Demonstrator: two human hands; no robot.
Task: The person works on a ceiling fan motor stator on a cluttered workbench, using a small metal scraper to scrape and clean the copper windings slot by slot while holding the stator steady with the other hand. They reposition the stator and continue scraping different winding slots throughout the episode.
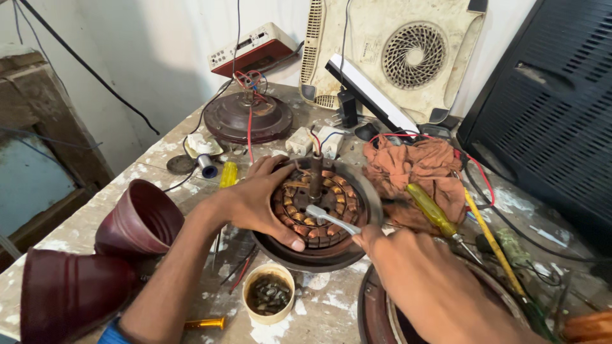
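At the lower left of the frame, two maroon cup-shaped covers (95, 255) are lying on the paint-stained table (159, 153). A small tub of screws (269, 293) is sitting at bottom centre. The left hand (258, 200) is spreading over the fan motor stator (317, 213) at centre, its grip pressing the copper windings. The right hand (408, 267) is closing its grip on a metal tool (331, 218) lying across the stator. A yellow-handled screwdriver (433, 213) is resting on an orange rag (417, 172) at right.

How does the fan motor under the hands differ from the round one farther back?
The near fan motor lies open, its copper coils showing; the far motor is closed under a dark brown cover. The left hand steadies the near one while the right hand holds a spanner on it; the far one sits untouched. Both have red wires.
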